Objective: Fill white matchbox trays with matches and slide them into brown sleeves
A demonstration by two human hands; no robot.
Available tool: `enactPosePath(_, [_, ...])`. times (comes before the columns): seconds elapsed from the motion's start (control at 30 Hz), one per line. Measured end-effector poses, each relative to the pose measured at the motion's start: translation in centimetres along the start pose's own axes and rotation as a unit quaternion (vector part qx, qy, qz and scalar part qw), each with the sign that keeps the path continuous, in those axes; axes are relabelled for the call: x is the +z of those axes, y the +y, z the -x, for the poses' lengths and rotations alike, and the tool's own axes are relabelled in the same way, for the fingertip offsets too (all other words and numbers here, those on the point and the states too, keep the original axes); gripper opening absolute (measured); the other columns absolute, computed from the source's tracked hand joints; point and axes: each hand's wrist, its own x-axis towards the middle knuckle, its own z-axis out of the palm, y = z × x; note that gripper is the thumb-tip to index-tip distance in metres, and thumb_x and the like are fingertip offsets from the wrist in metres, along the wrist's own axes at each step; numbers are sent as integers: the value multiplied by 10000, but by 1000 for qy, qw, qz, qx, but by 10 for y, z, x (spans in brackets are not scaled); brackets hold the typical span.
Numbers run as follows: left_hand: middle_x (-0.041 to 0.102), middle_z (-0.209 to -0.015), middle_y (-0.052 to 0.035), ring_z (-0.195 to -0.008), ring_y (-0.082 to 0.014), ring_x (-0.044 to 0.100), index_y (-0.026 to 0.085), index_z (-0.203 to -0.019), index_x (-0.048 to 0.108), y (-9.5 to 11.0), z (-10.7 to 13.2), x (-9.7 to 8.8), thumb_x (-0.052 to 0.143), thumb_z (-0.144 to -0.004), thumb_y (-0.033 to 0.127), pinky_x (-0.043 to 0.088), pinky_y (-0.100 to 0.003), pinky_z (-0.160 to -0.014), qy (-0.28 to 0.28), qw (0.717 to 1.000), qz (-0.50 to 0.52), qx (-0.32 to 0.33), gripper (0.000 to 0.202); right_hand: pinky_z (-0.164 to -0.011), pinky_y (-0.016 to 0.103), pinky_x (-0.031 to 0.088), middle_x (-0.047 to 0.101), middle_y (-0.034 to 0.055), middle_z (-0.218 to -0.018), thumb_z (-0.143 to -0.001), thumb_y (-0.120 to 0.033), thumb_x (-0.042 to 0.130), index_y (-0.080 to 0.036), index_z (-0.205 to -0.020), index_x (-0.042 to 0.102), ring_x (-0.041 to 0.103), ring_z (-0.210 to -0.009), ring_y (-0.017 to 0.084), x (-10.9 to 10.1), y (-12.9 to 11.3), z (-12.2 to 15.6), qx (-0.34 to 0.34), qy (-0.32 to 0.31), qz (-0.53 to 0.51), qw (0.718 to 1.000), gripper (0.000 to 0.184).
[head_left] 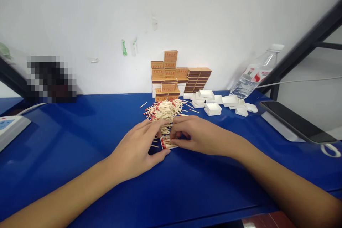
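A small white matchbox tray (161, 147) holding red-tipped matches (165, 142) lies on the blue table between my hands. My left hand (143, 146) is open at the tray's left side, thumb near its front edge and fingers stretched toward the match pile. Over the tray's right part, my right hand (191, 131) is closed in a pinch, with its fingertips down on the matches. Those fingers cover the tray's right end. Just beyond both hands spreads a heap of loose matches (162, 108), a few lying apart to the left.
Matchboxes (170, 73) are stacked against the wall, with white empty trays (213, 107) strewn to their right. A tilted water bottle (249, 76) leans near a dark frame. A phone (296, 121) rests on a white block at right; a power strip (12, 128) sits at left.
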Motion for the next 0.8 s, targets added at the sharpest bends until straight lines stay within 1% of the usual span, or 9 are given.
enactPosePath(0.1, [684, -1304, -70, -1174, -278, 636, 251, -1499, 399, 0, 0, 0, 735, -917, 301, 543, -459, -1010, 1, 1000, 1, 8, 673, -707, 282, 448, 699, 34, -963, -945, -181, 679, -186, -906, 731, 613, -789, 145, 2, -2, 0, 1, 10, 1, 1000, 65])
enactPosePath(0.23, [682, -1309, -65, -1178, -269, 634, 257, -1507, 394, 0, 0, 1, 732, -926, 298, 541, -445, -1013, 1, 1000, 4, 15, 674, -723, 283, 464, 707, 45, -988, -966, -209, 683, -188, -927, 737, 632, -811, 152, 5, -1, -1, -14, 13, -9, 1000, 70])
enactPosePath(0.4, [684, -1301, -71, -1180, -273, 634, 250, -1504, 400, -1, 0, 1, 734, -925, 309, 544, -451, -1012, 3, 1000, -3, 13, 671, -788, 298, 486, 714, 62, -1065, -992, -201, 650, -190, -973, 749, 662, -911, 172, 5, 2, -1, -48, 20, -9, 999, 101])
enactPosePath(0.53, [684, -1307, -76, -1175, -271, 644, 242, -1505, 404, 0, 0, 1, 724, -933, 320, 548, -457, -1011, 0, 1000, -1, 14, 660, -753, 293, 483, 708, 51, -1017, -968, -175, 660, -185, -933, 748, 652, -845, 161, 5, -1, -1, -23, 9, 3, 1000, 96])
enactPosePath(0.67, [679, -1323, -74, -1192, -270, 637, 243, -1511, 406, 0, 1, 1, 730, -928, 314, 546, -455, -1019, -2, 1000, 0, 11, 671, -713, 285, 474, 680, 55, -977, -972, -178, 648, -165, -913, 717, 623, -787, 150, 5, -5, -2, -8, -3, 16, 1000, 92])
enactPosePath(0.8, [680, -1318, -80, -1194, -273, 635, 231, -1514, 401, -1, 1, 1, 736, -923, 312, 545, -453, -1021, 1, 1000, -4, 14, 684, -748, 293, 480, 659, 62, -988, -1002, -198, 620, -158, -930, 698, 627, -824, 158, 7, -3, -2, -13, 11, 33, 999, 114])
